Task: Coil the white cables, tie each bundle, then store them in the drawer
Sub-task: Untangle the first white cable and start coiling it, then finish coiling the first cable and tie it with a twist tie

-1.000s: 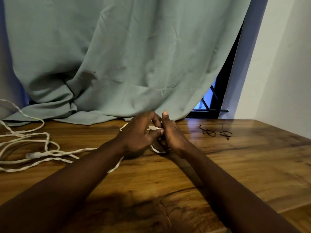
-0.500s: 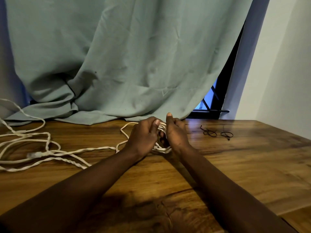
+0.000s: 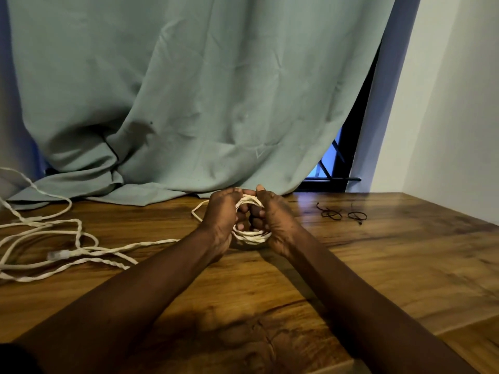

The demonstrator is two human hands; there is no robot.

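Coil (image 3: 251, 237) wider now, left hand (image 3: 222, 217), right hand (image 3: 276, 222) gripping

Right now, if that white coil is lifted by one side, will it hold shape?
Probably not: no tie shows on the coil, gripped by left hand and right hand, so loops likely sag apart. Seems floppy, light: its loose tail lies in slack curves on the table.

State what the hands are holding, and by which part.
Both hold the small coil of white cable: the left hand grips its left side, the right hand its right side, fingers curled through the loops.
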